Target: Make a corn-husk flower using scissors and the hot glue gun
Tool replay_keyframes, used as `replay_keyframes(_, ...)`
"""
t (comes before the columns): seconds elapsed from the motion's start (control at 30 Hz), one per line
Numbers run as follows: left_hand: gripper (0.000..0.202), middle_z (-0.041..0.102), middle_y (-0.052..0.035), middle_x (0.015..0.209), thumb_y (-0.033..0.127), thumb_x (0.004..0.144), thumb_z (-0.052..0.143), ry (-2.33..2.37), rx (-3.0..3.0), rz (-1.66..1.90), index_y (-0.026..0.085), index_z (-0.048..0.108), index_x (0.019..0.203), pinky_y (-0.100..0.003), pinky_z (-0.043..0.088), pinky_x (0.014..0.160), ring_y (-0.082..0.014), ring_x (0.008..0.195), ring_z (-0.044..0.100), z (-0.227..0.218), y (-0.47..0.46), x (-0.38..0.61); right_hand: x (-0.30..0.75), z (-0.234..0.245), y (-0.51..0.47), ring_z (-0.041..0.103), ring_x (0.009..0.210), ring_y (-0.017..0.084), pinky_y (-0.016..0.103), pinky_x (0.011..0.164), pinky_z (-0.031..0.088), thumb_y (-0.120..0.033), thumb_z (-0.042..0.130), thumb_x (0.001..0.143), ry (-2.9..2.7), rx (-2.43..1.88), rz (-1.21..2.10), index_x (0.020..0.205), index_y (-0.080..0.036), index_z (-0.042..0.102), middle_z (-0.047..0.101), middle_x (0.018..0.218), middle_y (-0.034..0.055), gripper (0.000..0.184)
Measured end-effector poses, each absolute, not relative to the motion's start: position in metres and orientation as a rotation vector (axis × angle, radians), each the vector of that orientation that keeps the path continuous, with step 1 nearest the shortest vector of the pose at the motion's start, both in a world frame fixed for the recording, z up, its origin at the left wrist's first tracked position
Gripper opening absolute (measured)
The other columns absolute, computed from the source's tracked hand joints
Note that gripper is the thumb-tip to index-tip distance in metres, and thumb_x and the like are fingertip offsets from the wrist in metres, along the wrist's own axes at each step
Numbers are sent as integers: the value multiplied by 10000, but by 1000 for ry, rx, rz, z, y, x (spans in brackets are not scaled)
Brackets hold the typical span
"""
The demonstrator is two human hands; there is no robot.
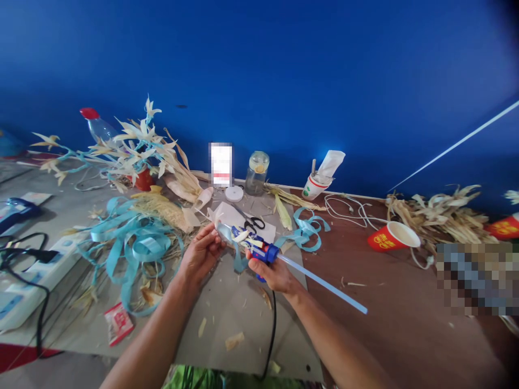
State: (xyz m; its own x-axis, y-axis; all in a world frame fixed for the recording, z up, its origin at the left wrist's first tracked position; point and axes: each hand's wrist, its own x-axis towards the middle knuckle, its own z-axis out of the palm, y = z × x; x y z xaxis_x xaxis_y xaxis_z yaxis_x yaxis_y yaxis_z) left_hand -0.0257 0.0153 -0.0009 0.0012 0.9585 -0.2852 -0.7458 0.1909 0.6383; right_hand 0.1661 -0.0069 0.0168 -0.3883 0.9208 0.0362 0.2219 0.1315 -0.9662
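Head view shows our right hand (271, 272) gripping the glue gun (264, 252), our left hand (204, 247) pinching a husk piece (215, 217), seemingly unfinished, while the flowered branch (140, 131) looks assembled.

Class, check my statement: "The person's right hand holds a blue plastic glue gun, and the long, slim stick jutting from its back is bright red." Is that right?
Not quite: the stick's colour is wrong. The head view shows the right hand holding the blue plastic glue gun, but the long, slim stick jutting from its back is pale and translucent.
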Motion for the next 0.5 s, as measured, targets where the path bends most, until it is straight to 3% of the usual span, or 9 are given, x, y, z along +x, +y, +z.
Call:
replay_keyframes(0.1, 248, 531, 56, 536, 60, 672, 636, 779, 326, 1381, 149, 608, 902, -214, 483, 606, -16, 411, 411, -3, 16, -26, 169, 20, -2, 597, 764, 176, 309, 719, 498, -399, 511, 802, -1716, -1138, 1182, 963, -207, 517, 613, 864, 41, 251)
replay_keyframes(0.27, 256, 543, 52, 538, 65, 672, 641, 790, 338, 1380, 149, 611, 911, -215, 489, 628, -19, 423, 438, -2, 15, -27, 175, 23, 17, 550, 954, 209, 316, 854, 444, -328, 530, 804, -1949, -1182, 643, 915, -184, 543, 554, 990, 85, 183)
replay_keyframes(0.5, 245, 534, 59, 523, 96, 659, 675, 790, 356, 1367, 149, 623, 893, -208, 492, 607, -8, 395, 420, 1, 16, -27, 205, 24, 24, 534, 919, 251, 384, 837, 427, -233, 578, 763, -2327, -1438, 89, 1056, -143, 529, 491, 1109, 136, 310)
